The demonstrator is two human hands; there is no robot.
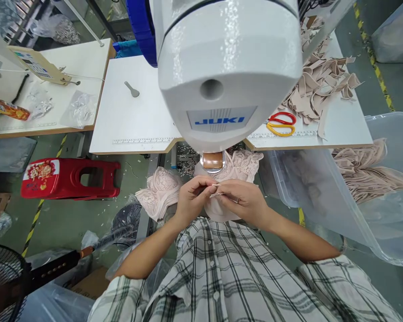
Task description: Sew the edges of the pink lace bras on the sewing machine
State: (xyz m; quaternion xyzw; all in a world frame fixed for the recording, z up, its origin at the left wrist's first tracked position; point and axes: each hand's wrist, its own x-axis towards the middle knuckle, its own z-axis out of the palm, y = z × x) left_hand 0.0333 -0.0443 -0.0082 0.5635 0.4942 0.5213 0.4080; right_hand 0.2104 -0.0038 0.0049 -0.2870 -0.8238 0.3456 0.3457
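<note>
Lace fabric, pale pink, lies bunched just under the head of the sewing machine, below the edge of the white surface, and we pinch a thin strip at its near edge. Our left hand closes thumb and fingertips on the strip's left end; our right hand grips it from the other side, the two hands nearly touching. We judge the lace light, soft and limp, apt to slip or stretch, so it is best taken at a folded edge. The machine head hides the needle. Whether the strip is part of the lace or a separate piece we cannot tell. Scissors lie on the surface beside beige scraps.
</note>
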